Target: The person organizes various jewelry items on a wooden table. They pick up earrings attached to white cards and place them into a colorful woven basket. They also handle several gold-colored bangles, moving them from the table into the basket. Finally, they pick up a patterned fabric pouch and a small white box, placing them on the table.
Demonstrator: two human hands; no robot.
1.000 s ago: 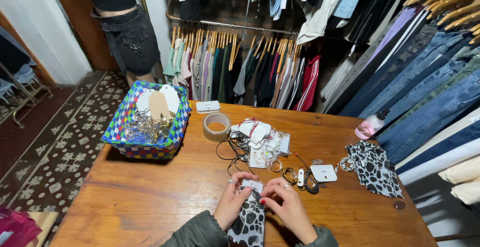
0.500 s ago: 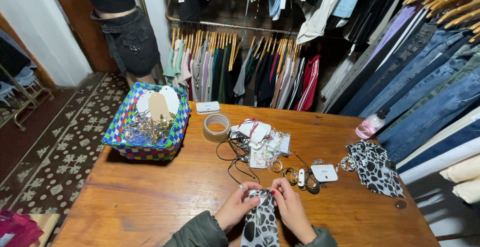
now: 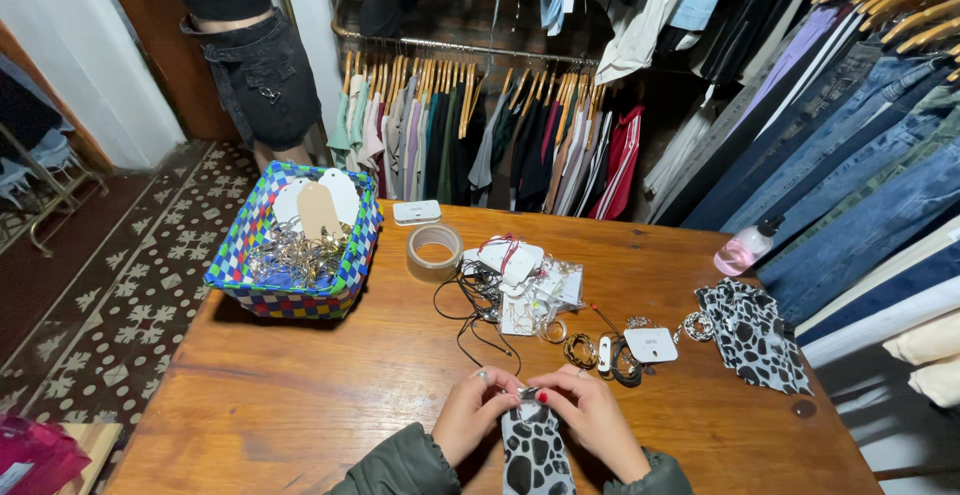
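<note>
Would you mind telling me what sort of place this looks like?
Probably a small clothing shop or its back workroom: rails of tagged garments on wooden hangers, a row of jeans at the right, and a wooden table strewn with jewellery and blank price tags.

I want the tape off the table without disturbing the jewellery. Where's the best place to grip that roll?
Pinch the tape roll through its open centre, gripping its left wall from above. It lies flat with the hole up, and its left side is bare wooden table; the tagged jewellery crowds its right.
</note>
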